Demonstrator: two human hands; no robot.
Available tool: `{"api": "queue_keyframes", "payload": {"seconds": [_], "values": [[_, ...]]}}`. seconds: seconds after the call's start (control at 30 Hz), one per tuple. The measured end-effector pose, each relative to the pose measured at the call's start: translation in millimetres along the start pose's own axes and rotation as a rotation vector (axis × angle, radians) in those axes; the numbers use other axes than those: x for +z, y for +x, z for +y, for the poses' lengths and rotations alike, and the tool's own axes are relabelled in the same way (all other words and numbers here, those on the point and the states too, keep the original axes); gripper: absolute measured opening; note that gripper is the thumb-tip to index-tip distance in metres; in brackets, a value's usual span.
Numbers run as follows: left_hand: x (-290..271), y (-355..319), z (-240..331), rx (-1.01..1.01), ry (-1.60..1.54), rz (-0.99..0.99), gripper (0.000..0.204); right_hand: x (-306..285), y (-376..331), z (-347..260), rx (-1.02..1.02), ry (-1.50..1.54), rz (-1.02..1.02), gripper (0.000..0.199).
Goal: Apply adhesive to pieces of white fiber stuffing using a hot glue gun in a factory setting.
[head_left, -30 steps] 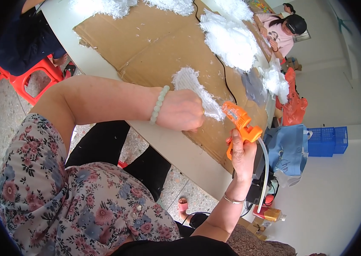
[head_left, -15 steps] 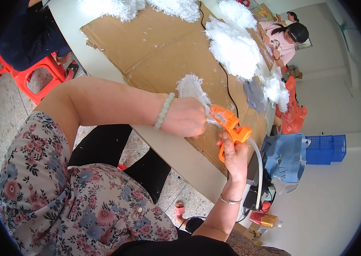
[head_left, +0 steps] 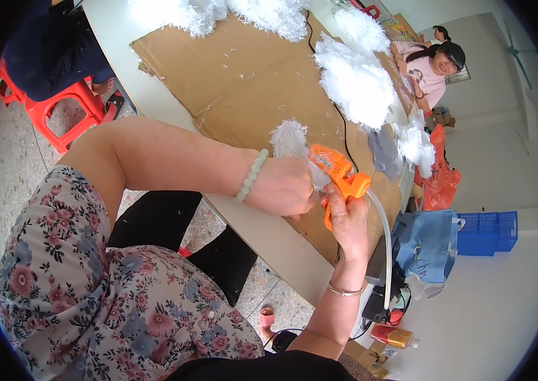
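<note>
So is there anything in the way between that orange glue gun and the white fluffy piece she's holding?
Nothing visible. The right hand grips the orange glue gun, whose nozzle end meets the white fluffy piece held by the left hand above the cardboard sheet. The exact contact spot is hidden behind the left hand.

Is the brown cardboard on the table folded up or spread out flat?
Spread out flat. The cardboard lies opened across the white table, its crease lines showing, with white fluffy piles resting on it.
</note>
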State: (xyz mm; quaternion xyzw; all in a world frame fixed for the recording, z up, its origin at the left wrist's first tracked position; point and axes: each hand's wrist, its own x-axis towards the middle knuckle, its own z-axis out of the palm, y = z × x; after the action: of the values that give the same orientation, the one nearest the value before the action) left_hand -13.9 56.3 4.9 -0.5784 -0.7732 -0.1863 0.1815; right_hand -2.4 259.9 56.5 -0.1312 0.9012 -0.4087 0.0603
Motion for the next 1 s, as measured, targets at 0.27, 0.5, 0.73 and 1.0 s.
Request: {"api": "queue_keyframes", "payload": {"seconds": [0.27,0.5,0.73,1.0], "values": [[1.1,-1.2,0.3,0.006,0.034,0.017,0.024,2.7,12.2,-11.3,-0.035,0.068,-0.01,0.03],[5.4,-1.3,-2.7,0.015,0.011,0.018,0.024,16.2,28.9,-6.5,-0.037,-0.055,-0.022,0.027],[19.1,-7.7,-1.8,0.026,0.164,0.028,0.029,14.7,37.9,-2.6,0.036,0.214,-0.109,0.028],[26.2,-11.8,-2.9,0.01,0.234,0.059,0.029,14.4,43.2,-1.3,0.112,0.241,-0.123,0.025]]}}
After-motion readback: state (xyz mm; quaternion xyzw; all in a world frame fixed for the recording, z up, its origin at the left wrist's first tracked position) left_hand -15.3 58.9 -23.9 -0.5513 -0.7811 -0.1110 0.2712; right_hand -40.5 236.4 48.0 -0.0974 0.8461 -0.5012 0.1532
